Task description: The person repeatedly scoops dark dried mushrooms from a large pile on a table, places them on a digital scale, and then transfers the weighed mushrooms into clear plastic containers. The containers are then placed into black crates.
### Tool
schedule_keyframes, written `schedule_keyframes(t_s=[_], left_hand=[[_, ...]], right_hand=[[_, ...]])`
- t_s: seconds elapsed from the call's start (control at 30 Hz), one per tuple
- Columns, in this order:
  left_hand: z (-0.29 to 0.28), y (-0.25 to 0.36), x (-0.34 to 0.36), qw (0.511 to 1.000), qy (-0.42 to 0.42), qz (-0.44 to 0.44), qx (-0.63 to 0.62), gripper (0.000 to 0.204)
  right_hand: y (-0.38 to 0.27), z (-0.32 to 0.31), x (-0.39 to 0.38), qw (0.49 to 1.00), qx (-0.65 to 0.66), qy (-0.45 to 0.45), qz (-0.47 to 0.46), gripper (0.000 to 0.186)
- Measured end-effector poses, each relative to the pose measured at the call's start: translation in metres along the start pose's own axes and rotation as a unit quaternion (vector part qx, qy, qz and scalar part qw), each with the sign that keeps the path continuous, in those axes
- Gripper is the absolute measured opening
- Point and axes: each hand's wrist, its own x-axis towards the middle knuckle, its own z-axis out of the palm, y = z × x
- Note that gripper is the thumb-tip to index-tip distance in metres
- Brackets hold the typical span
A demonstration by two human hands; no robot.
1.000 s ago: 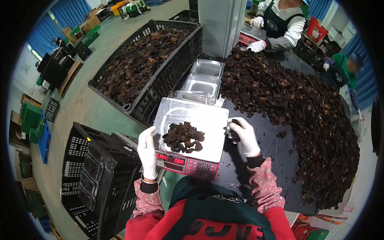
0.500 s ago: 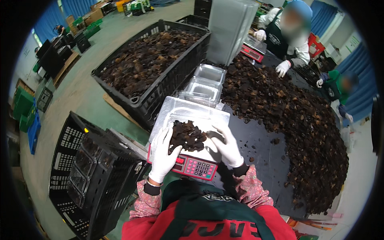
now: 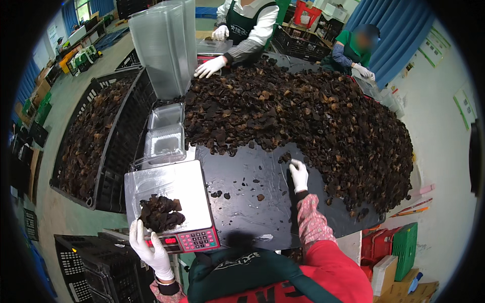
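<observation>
On the scale (image 3: 189,199), with its silver plate and red front panel, sits a clear plastic tray (image 3: 132,194) holding a clump of dark wood ear mushrooms (image 3: 161,213). My left hand (image 3: 151,252), in a white glove, is at the tray's near left corner, fingers and thumb apart. My gloved right hand (image 3: 299,175) reaches out over the black table (image 3: 247,194). Its fingers are drawn together at the near edge of the large wood ear pile (image 3: 283,111), by a few loose pieces (image 3: 285,157). Whether a piece is between the fingertips is hidden.
Clear trays (image 3: 166,136) stand behind the scale, below tall stacks of containers (image 3: 159,50). A black crate (image 3: 96,141) of wood ear is at left, another black crate (image 3: 101,267) nearer. Two co-workers (image 3: 247,30) work across the table. Small scraps (image 3: 260,197) dot the tabletop.
My right hand has left the tray and stretched forward to the right, to the pile's edge. My left hand has drawn back to the tray's near corner. The view has swung right.
</observation>
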Motion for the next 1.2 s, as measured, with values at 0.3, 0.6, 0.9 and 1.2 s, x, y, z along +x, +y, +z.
schedule_keyframes(t_s=[0.3,0.6,0.9,1.2], left_hand=[[0.004,0.055,-0.012,0.998,-0.015,-0.025,-0.056,0.026],[0.028,0.093,-0.051,0.882,-0.228,-0.218,-0.351,0.024],[0.058,0.09,-0.074,0.806,-0.274,-0.245,-0.463,0.043],[0.023,0.06,-0.058,0.778,-0.17,-0.321,-0.513,0.035]], right_hand=[[-0.015,0.03,0.055,0.987,-0.104,-0.049,-0.112,0.019],[-0.065,-0.009,-0.071,0.834,0.459,-0.278,0.123,0.022],[-0.203,0.013,-0.201,0.671,0.431,-0.591,0.117,0.02],[-0.255,0.037,-0.223,0.621,0.438,-0.626,0.177,0.04]])
